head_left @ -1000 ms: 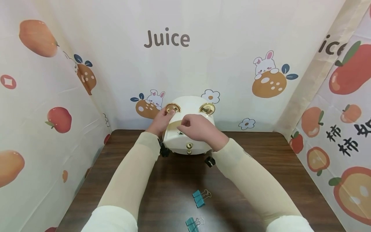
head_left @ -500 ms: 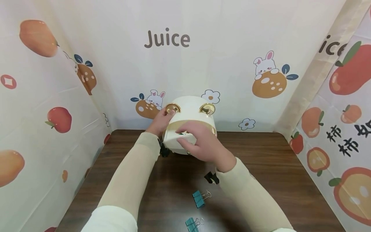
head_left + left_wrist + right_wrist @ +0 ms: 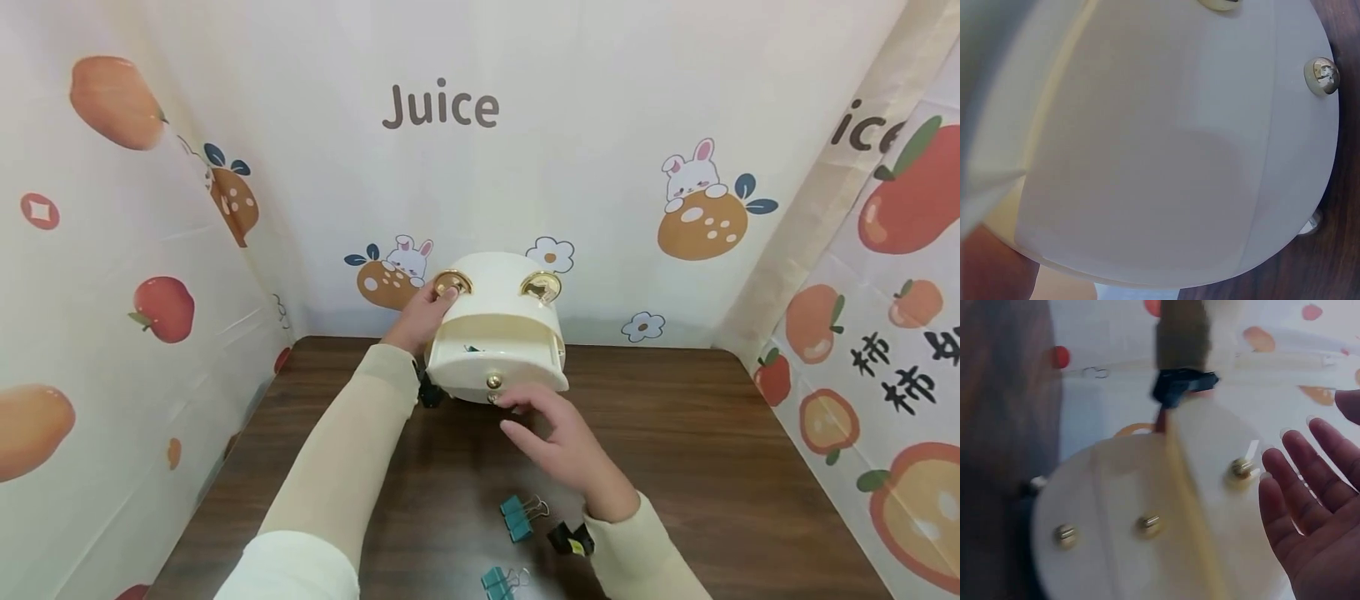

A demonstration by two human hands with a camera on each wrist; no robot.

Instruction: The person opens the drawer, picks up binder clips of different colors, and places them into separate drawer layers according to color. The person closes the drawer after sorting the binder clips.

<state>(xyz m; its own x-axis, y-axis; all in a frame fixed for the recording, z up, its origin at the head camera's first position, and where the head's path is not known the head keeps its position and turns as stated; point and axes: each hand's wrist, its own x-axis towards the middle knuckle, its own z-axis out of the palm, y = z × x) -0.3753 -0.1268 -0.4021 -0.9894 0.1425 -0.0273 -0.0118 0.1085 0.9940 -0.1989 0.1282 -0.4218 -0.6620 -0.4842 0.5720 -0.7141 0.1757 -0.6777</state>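
Observation:
A white rounded drawer box with gold ear-like trims stands at the back of the table. Its top drawer is pulled out, and a small dark green piece shows inside, mostly hidden. My left hand holds the box by its left gold ear, thumb on the front. My right hand is in front of the drawers, below the gold knob, holding nothing. In the right wrist view its fingers are spread and relaxed. The left wrist view mostly shows the drawer front.
Two teal binder clips lie on the brown wooden table, near its front. A patterned fabric backdrop rises right behind the box and along both sides.
My right hand has drawn back from over the drawer, down toward me and rightward, its fingers opening out. The drawer front and green piece are now uncovered. My left hand keeps its hold.

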